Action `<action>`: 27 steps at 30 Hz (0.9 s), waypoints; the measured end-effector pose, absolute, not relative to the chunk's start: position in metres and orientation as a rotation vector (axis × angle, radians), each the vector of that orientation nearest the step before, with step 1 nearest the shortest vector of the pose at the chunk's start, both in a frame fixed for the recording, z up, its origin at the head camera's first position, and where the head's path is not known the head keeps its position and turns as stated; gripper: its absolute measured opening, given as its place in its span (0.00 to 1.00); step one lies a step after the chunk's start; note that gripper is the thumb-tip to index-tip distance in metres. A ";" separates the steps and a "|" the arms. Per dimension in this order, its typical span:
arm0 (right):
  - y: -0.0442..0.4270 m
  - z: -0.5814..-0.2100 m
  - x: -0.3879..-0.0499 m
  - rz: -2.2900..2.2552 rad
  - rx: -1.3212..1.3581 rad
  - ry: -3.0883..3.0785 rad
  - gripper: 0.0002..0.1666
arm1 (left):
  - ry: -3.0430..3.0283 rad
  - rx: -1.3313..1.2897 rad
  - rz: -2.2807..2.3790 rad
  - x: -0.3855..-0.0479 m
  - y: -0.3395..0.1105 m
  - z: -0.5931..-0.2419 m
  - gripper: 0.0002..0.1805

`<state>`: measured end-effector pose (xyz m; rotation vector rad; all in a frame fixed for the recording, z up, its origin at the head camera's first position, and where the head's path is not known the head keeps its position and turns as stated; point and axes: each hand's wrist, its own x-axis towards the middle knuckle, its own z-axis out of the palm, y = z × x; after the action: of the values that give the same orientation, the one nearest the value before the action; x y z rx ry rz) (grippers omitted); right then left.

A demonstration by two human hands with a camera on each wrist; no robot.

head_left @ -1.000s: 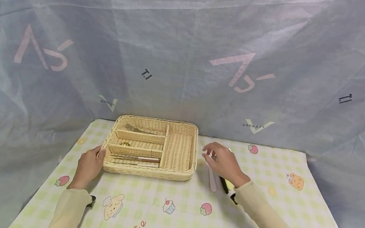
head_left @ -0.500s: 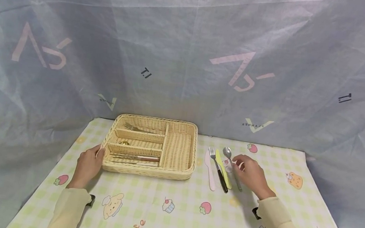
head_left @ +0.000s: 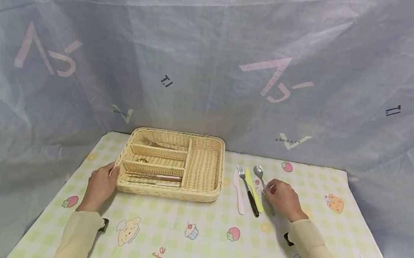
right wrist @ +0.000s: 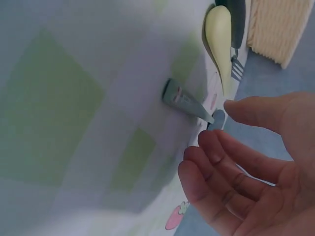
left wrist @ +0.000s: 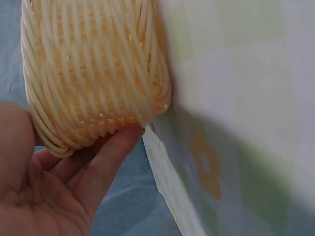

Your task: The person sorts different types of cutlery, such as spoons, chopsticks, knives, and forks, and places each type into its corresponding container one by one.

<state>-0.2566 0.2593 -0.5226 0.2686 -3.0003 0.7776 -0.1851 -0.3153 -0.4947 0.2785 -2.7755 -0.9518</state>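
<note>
A wicker cutlery basket [head_left: 201, 198] stands on the table, and my left hand [head_left: 100, 187] holds its left end. In the left wrist view, fingers of the left hand [left wrist: 69, 191] lie against the outside of the woven wall [left wrist: 93, 69]; the thumb's tip is hidden behind the rim. My right hand [head_left: 284, 199] hovers at the handle of a metal spoon [head_left: 258, 171]. The right wrist view has thumb and fingers of that hand [right wrist: 246, 182] apart, with the spoon's handle [right wrist: 184, 101] just beyond the gap. Left of the spoon lie a yellow knife [head_left: 254, 191], a black-handled fork [head_left: 250, 198] and a pink knife [head_left: 239, 193].
The basket's back left compartment holds a fork [head_left: 152, 143], its middle one a small gold-coloured piece [head_left: 142, 160]. Slim utensils with white and brown handles [head_left: 169, 178] lie in the front one. A grey cloth [head_left: 214, 62] hangs behind the checked tablecloth [head_left: 194, 253].
My right hand has moved right, away from the pink knife and over to the spoon, uncovering the utensils beside it. The left hand has stayed on the basket.
</note>
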 end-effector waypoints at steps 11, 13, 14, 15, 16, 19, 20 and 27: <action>0.255 -0.527 -0.259 0.825 0.260 -3.038 0.07 | -2.783 0.269 -0.969 -0.184 -0.314 -0.495 0.28; 0.254 -0.527 -0.259 0.838 0.258 -3.033 0.07 | -2.781 0.268 -0.965 -0.184 -0.314 -0.495 0.28; 0.254 -0.527 -0.259 0.838 0.254 -3.031 0.07 | -2.780 0.266 -0.961 -0.185 -0.314 -0.495 0.27; 0.254 -0.527 -0.259 0.836 0.243 -3.031 0.07 | -2.779 0.264 -0.958 -0.185 -0.314 -0.495 0.27; 0.253 -0.528 -0.260 0.833 0.233 -3.030 0.07 | -2.778 0.261 -0.954 -0.185 -0.315 -0.495 0.27; 0.252 -0.528 -0.260 0.826 0.206 -3.034 0.07 | -2.774 0.262 -0.952 -0.186 -0.315 -0.495 0.27; 0.252 -0.529 -0.260 0.824 0.199 -3.036 0.07 | -2.774 0.264 -0.952 -0.186 -0.315 -0.495 0.27; 0.252 -0.527 -0.259 0.832 0.184 -3.046 0.06 | -2.774 0.262 -0.939 -0.185 -0.315 -0.495 0.26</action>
<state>-0.2588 0.2522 -0.5269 0.1842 -3.0456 0.8316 -0.1853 -0.3151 -0.4954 0.2616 -2.7741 -0.9388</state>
